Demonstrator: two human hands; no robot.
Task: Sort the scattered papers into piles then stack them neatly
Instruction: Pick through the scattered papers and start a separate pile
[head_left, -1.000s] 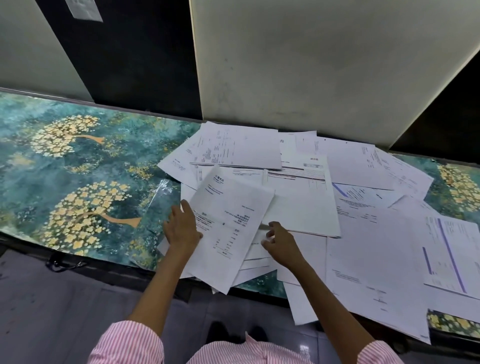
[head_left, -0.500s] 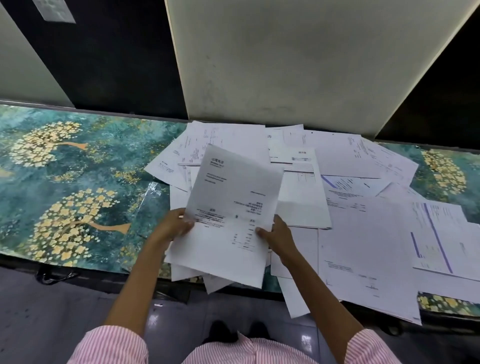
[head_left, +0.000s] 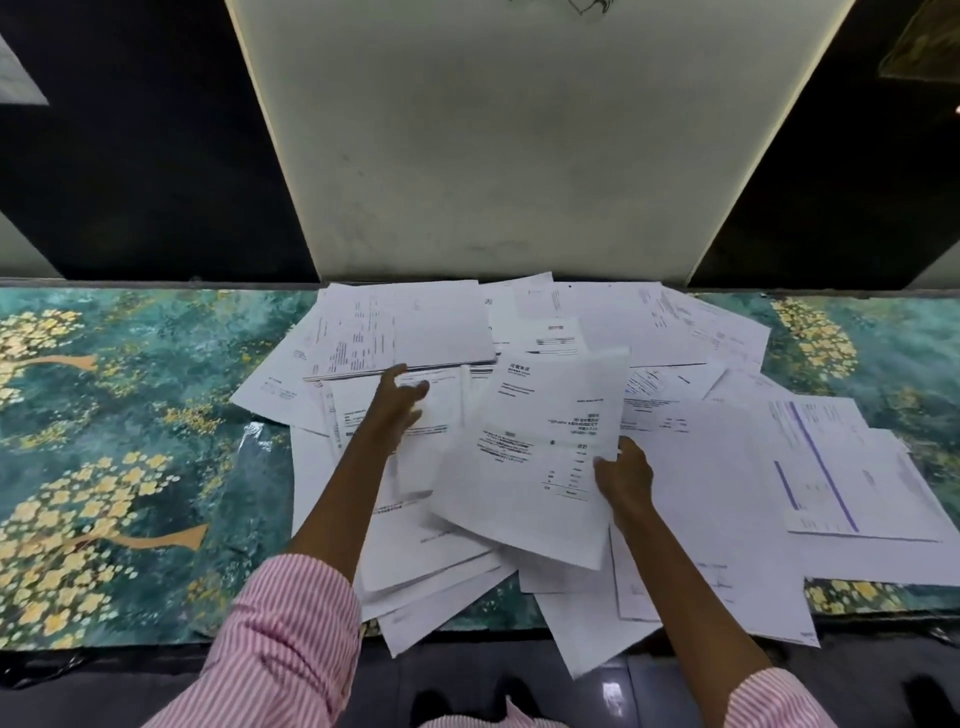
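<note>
Floral tabletop, scattered papers; right hand pinches raised sheet, left hand spread alongside

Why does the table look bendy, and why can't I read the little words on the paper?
Head view: the wide-angle lens bows the straight far edge of the table; the print on the sheet that the right hand holds is small and soft; the left hand is slightly smeared by motion; a bright glare patch shines left of the papers.

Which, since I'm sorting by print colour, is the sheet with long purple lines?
The white paper sheet lying flat at far right; it alone bears purple stripes.
</note>
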